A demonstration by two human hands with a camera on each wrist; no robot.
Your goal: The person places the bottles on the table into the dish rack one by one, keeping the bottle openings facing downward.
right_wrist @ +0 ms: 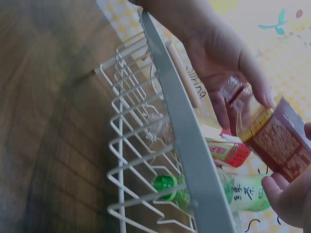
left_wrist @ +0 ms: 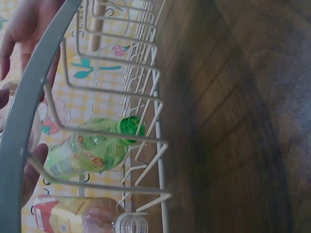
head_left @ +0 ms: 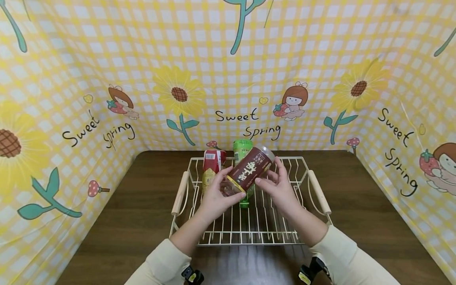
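A clear plastic drink bottle (head_left: pixel 250 169) with a dark maroon label is held tilted above a cream wire rack (head_left: pixel 261 236). My left hand (head_left: pixel 218 198) grips its lower left end, the thumb across the front. At the upper right end, my right hand (head_left: pixel 281 190) holds it between thumb and fingers. Behind it, in the rack, a green bottle (head_left: pixel 242 147) stands neck down; its green neck (left_wrist: pixel 131 128) shows in the left wrist view. To its left is a bottle with a red and yellow label (head_left: pixel 213 160), also neck down and partly hidden by my left hand.
Wooden handles flank the rack, one on the left (head_left: pixel 180 193) and one on the right (head_left: pixel 319 192). It stands on a dark wooden table (head_left: pixel 360 206). A yellow checked cloth (head_left: pixel 221 91) with printed flowers hangs behind and along both sides.
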